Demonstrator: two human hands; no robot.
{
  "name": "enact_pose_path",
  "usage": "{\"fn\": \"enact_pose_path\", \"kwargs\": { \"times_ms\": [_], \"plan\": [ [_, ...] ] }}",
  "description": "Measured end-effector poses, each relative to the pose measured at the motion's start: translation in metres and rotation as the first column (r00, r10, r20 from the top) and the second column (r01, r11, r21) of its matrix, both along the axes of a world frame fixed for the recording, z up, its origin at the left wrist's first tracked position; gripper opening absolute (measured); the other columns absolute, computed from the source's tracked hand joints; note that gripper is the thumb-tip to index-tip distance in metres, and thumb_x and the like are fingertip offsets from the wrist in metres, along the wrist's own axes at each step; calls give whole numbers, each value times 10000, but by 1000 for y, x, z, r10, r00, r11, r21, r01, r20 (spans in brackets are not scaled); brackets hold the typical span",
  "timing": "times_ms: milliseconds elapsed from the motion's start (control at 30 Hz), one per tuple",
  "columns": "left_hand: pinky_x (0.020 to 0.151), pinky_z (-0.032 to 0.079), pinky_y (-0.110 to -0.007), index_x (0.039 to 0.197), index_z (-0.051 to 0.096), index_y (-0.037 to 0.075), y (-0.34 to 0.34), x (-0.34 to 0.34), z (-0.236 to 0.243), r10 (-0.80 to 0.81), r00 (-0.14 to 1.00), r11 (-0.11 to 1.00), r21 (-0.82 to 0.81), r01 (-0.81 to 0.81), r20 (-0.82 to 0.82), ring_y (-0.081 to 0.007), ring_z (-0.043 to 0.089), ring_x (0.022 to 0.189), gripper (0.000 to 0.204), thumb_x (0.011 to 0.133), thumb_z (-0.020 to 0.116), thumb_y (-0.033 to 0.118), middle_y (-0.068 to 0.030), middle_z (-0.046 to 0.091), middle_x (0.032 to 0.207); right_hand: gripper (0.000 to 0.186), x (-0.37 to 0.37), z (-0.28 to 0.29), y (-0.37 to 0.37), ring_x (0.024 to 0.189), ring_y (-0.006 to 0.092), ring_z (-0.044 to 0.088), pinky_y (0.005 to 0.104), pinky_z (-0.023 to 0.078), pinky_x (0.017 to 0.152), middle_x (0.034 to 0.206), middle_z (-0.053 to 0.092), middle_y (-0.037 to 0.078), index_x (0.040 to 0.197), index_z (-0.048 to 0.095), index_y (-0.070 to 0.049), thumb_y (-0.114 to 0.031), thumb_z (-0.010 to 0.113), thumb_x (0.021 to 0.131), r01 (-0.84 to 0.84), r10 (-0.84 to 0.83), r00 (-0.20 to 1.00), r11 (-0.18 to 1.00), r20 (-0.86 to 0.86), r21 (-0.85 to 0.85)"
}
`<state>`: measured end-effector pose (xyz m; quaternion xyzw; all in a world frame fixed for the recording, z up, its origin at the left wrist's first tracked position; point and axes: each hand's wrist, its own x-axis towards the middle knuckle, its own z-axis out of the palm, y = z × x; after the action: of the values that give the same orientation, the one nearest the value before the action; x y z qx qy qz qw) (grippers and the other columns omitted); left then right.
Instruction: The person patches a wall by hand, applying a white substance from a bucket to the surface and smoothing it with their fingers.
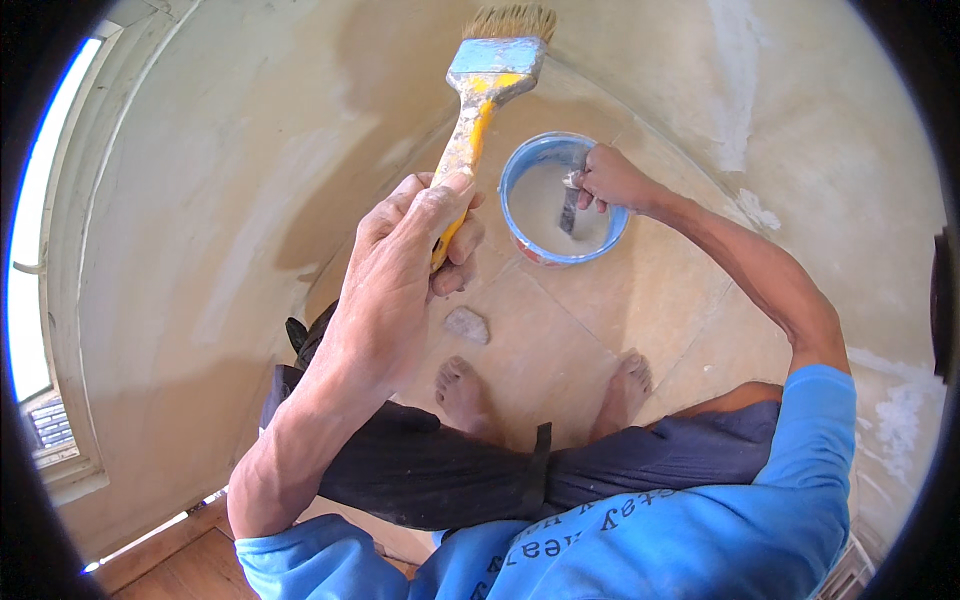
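My left hand (pixel 415 235) is closed around the yellow, paint-spattered handle of a wide paintbrush (pixel 480 110). Its pale bristles point up toward the top of the view, above a light blue ferrule. Over a blue-rimmed bucket (pixel 512 215), my right hand (pixel 612 182) grips a small putty knife (pixel 568 208) by its upper end. The knife's dark flat blade reaches down into the bucket, over or into a whitish liquid (pixel 540 205). How deep the blade goes I cannot tell.
A flat greyish lump (pixel 466 325) lies on the tiled floor (pixel 560 310) near my bare feet (pixel 465 395). Patchy, smeared walls (pixel 230 200) rise on both sides and meet beyond the bucket. At the far left is a bright window (pixel 35 260) with a pale frame.
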<state>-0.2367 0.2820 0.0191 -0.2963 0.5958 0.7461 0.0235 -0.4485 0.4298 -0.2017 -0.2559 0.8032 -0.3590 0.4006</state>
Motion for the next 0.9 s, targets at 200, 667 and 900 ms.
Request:
{"fn": "enact_pose_path", "kwargs": {
  "times_ms": [200,667,900],
  "plan": [
    [563,305,-211,1023,530,23,-5,-2,-8,-24,1000,1000,4,24,-15,-60,337,626,296,1004,539,319,19,401,725,243,-11,-11,-10,715,360,677,452,535,607,765,659,271,836,647,104,-135,616,868,-129,8,920,951,-393,-283],
    [569,306,-217,1016,532,28,-10,-1,-10,-34,999,999,6,34,-12,-64,338,627,302,1007,529,330,21,405,728,205,-5,-3,-16,655,183,690,310,535,524,753,708,138,802,689,67,-109,613,873,49,-56,998,969,-23,-243],
    [564,299,-210,1010,532,38,-9,0,-9,-32,999,999,22,32,-17,-58,335,630,289,1006,528,327,23,400,726,223,-19,-11,0,615,193,671,347,526,523,716,700,143,815,683,80,-119,605,878,-318,328,758,940,-564,121]
  ]
}}
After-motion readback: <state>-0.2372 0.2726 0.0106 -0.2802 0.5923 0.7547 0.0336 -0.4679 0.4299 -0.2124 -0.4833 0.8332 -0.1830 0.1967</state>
